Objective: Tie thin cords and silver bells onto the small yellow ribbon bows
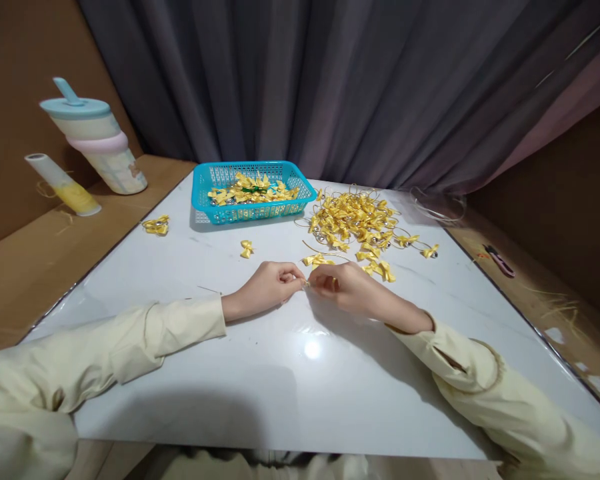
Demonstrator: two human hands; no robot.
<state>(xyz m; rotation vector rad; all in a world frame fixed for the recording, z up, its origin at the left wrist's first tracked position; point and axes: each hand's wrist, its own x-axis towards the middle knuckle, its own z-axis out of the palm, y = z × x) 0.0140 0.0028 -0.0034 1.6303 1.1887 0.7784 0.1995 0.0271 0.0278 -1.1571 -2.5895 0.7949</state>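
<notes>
My left hand (267, 287) and my right hand (347, 287) rest on the white table (280, 373), fingertips meeting in a pinch around a small yellow ribbon bow (307, 283), mostly hidden by the fingers. Both hands are closed. Just beyond them lies a pile of yellow bows with thin gold loops and small bells (355, 223). A single loose bow (247, 249) lies to the left of the hands.
A blue plastic basket (203, 193) with several yellow bows stands at the back. Another small bow bunch (156, 225) lies at the left table edge. A lidded tumbler (97, 140) and a tube (63, 185) stand on the left ledge. A small cutter (499, 260) lies on the right ledge.
</notes>
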